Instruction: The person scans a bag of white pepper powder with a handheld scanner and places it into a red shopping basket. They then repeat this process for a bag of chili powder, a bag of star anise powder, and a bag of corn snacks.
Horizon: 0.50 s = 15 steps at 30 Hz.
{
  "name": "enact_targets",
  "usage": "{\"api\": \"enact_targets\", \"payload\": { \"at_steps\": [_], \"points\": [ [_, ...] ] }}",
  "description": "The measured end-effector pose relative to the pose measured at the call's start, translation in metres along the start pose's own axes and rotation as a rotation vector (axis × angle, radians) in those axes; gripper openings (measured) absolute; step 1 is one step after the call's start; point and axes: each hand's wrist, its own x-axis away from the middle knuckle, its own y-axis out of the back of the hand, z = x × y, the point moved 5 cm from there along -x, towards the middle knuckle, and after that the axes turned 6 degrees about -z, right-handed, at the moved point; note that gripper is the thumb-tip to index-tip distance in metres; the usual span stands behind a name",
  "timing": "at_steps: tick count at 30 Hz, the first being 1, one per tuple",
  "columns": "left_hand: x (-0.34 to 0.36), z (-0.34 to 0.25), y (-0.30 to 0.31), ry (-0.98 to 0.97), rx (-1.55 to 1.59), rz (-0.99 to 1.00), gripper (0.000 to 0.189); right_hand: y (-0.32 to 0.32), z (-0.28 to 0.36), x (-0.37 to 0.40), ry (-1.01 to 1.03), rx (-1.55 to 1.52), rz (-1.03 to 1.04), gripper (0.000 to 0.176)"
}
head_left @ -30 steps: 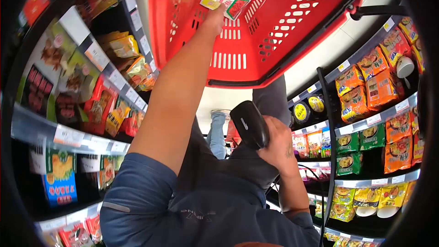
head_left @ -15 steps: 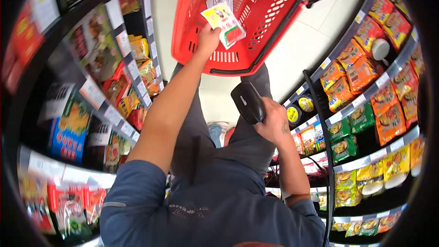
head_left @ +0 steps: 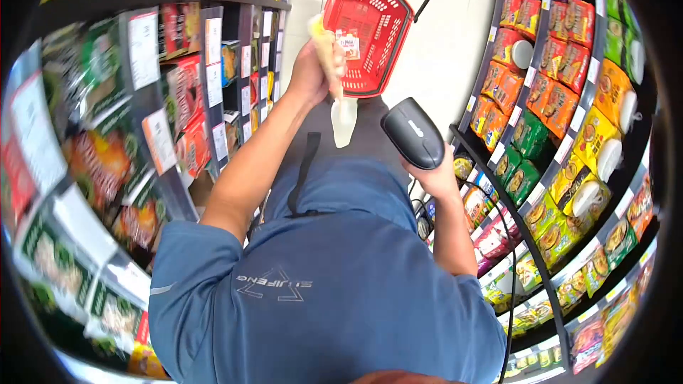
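Note:
My left hand (head_left: 309, 75) is closed around a bundle of printed cards (head_left: 326, 46), now turned nearly edge-on and blurred. A pale, translucent strip (head_left: 344, 122) hangs below that hand. In my right hand (head_left: 435, 174) is a black handheld scanner (head_left: 414, 135), its rounded head pointing up and left. Past my left hand stands a red shopping basket (head_left: 388, 43) with slotted walls. A white and red printed card (head_left: 349, 44) lies inside it.
Shelves close in on both sides. At left are bagged foods and price tags (head_left: 144, 50); at right, several rows of noodle packets (head_left: 562, 103). A black cable (head_left: 509, 242) runs along the right shelf. Pale floor tiles (head_left: 445, 50) show beyond the basket.
My left hand has drawn back from over the basket with the cards, which have turned edge-on. The basket appears smaller and farther off. The scanner stays in my right hand, now tilted differently.

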Motion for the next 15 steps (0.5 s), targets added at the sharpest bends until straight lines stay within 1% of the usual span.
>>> {"api": "enact_targets", "payload": {
  "at_steps": [2,3,4,5,6,8,9,10,11,14,15],
  "points": [
    [0.021,-0.013,-0.047,-0.012,0.229,0.35,0.024,0.01,0.031,0.021,0.104,-0.116,-0.046,0.028],
    [0.037,-0.019,-0.07,0.008,0.265,0.379,0.026,0.014,0.046,0.029,0.157,-0.098,-0.001,0.028],
    [0.048,-0.026,-0.089,-0.014,0.249,0.384,0.026,0.017,0.058,0.037,0.208,-0.079,0.046,0.028],
    [0.061,-0.031,-0.113,-0.027,0.252,0.506,0.025,0.02,0.066,0.043,0.279,-0.051,0.092,0.028],
    [0.073,-0.033,-0.132,-0.043,0.256,0.628,0.024,0.02,0.078,0.049,0.37,-0.089,0.152,0.028],
    [0.088,-0.033,-0.153,-0.131,0.227,0.656,0.024,0.022,0.09,0.06,0.469,-0.07,0.249,0.027],
    [0.095,-0.031,-0.163,-0.195,0.225,0.67,0.024,0.023,0.095,0.066,0.492,-0.068,0.266,0.027],
    [0.104,-0.031,-0.172,-0.26,0.224,0.684,0.025,0.025,0.099,0.071,0.477,-0.072,0.277,0.027],
    [0.115,-0.029,-0.181,-0.269,0.164,0.666,0.028,0.026,0.099,0.075,0.48,-0.073,0.291,0.027],
    [0.137,-0.016,-0.191,-0.346,0.059,0.661,0.028,0.033,0.095,0.085,0.467,-0.062,0.33,0.025],
    [0.139,-0.01,-0.186,-0.357,0.078,0.683,0.026,0.035,0.093,0.089,0.468,-0.058,0.347,0.025]
  ]
}}
